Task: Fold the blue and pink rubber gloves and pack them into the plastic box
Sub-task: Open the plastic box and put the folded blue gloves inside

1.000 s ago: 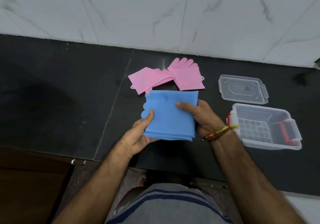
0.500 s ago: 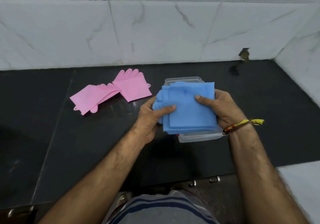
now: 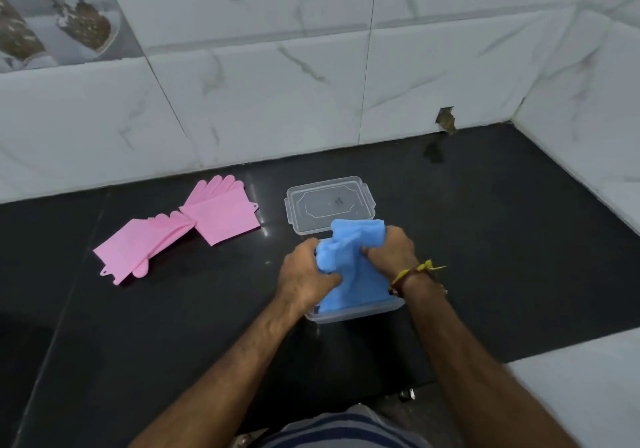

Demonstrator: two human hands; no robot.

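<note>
blue gloves going into plastic box right under you | left hand + right hand both gripping, pushing down | pink gloves sitting off to your left, left hand's closer

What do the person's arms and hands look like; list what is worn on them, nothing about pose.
Both forearms are bare, with no sleeves in view. The left hand wears nothing: no glove, ring or band shows. The right hand is also ungloved; its wrist carries a thin braided red and yellow thread bracelet with loose yellow ends sticking out.
</note>
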